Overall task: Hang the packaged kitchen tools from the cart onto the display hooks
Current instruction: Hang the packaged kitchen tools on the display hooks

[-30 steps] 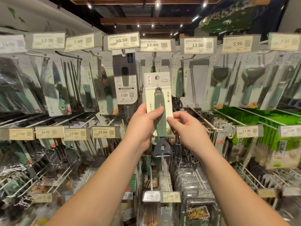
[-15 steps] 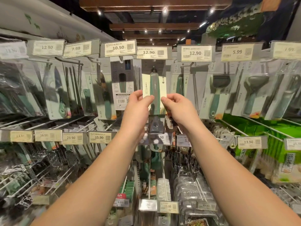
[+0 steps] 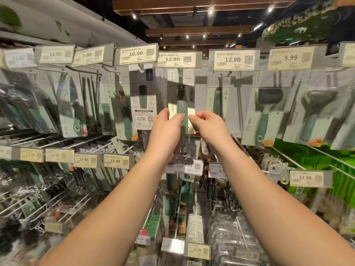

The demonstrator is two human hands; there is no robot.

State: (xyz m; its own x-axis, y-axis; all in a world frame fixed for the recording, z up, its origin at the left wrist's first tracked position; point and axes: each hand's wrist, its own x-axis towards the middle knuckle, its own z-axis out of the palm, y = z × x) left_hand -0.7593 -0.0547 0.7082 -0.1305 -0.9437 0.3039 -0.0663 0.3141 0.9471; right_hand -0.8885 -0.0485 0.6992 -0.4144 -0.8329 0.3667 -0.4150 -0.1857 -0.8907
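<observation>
A packaged kitchen tool (image 3: pixel 182 104) with a teal handle on a pale card hangs upright in the top row, its head at the hook (image 3: pixel 180 72) under the left 12.90 price tag (image 3: pixel 177 58). My left hand (image 3: pixel 166 131) pinches the card's left edge. My right hand (image 3: pixel 209 127) pinches its right edge. The tool's metal end pokes out below my hands. No cart is in view.
Neighbouring packages hang close on both sides: a grey carded tool (image 3: pixel 143 96) to the left and a teal-handled one (image 3: pixel 217 98) to the right. Lower hook rows carry a 14.90 tag (image 3: pixel 187 166), strainers at lower left and green packs (image 3: pixel 317 156) at right.
Both hands have raised the package from chest height up to the top row of hooks. Its card top now sits under the 12.90 tag.
</observation>
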